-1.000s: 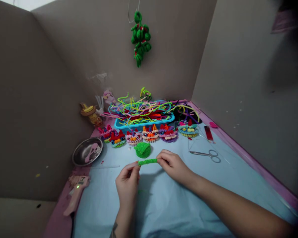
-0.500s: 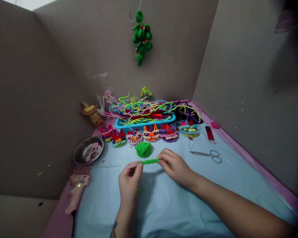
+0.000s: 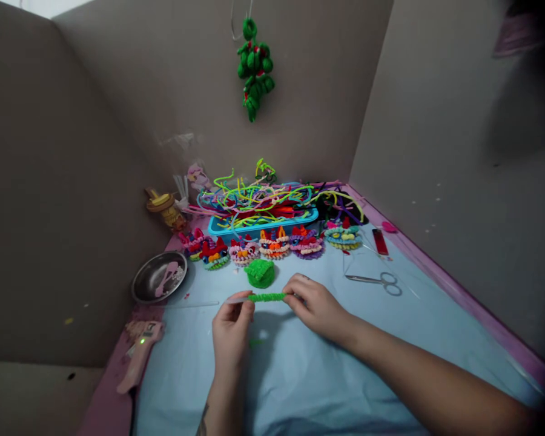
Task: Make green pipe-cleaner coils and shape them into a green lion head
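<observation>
Between my two hands, just above the blue-covered table, is a tightly coiled green pipe cleaner (image 3: pixel 266 297) around a thin pale stick (image 3: pixel 237 299). My left hand (image 3: pixel 234 324) pinches the stick and the coil's left end between thumb and fingers. At the coil's right end, my right hand (image 3: pixel 311 303) is closed, its fingertips pinching the pipe cleaner. Whether the stick reaches that far inside the coil is hidden. Right behind the coil sits a round green fuzzy piece (image 3: pixel 260 274) made of pipe cleaner. A short green scrap (image 3: pixel 257 343) lies beside my left hand.
Several colourful fuzzy animal heads (image 3: pixel 274 243) line up before a blue tray (image 3: pixel 254 231) heaped with pipe cleaners. Scissors (image 3: pixel 381 280) lie at right. At left are a metal bowl (image 3: pixel 140 284), a clear rod (image 3: pixel 191 304) and a pink glue gun (image 3: pixel 138 360) with a lit green light.
The view has shifted slightly, so everything sits a little further left. Both hands keep their hold on the stick and the green coil, with little visible movement.
</observation>
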Tool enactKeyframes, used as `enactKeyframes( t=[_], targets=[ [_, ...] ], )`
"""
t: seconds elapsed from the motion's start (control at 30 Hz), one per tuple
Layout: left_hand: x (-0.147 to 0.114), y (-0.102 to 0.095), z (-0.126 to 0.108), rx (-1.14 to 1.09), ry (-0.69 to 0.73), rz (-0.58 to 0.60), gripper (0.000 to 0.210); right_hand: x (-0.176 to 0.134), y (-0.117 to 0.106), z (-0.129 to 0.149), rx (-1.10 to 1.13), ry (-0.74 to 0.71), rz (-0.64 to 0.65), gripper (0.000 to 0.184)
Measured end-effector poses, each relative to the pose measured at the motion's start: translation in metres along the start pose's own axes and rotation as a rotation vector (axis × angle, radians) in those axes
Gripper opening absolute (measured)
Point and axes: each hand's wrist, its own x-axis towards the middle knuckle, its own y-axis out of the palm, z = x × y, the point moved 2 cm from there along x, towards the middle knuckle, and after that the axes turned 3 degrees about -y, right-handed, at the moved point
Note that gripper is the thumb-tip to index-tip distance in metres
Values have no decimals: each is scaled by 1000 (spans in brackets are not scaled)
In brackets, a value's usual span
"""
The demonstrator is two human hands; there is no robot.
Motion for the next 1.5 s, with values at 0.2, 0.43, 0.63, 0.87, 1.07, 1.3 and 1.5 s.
enactKeyframes(
  t=[0.2, 0.43, 0.63, 0.87, 1.07, 1.3, 1.5],
  targets=[
    [-2, 7, 3, -29, -64, 24, 31, 2, -1, 2, 46, -14, 22, 9],
    [-3, 17, 2, -87, -196, -3, 36, -1, 1, 1, 21, -41, -25, 8],
    [-6, 30, 9, -190, -284, -64, 35, -3, 2, 3, -188, -153, -60, 16],
    [1, 15, 2, -129, -94, 151, 32, 3, 6, 0, 432, 287, 139, 14],
    [0, 6, -2, -128, -72, 491, 34, -7, 17, 2, 1193, 636, 534, 39],
    [-1, 13, -1, -103, -86, 432, 23, -6, 22, 8, 1102, 656, 501, 33],
    [-13, 31, 1, -137, -193, 99, 29, -4, 16, 9, 279, 268, 213, 21]
  ],
)
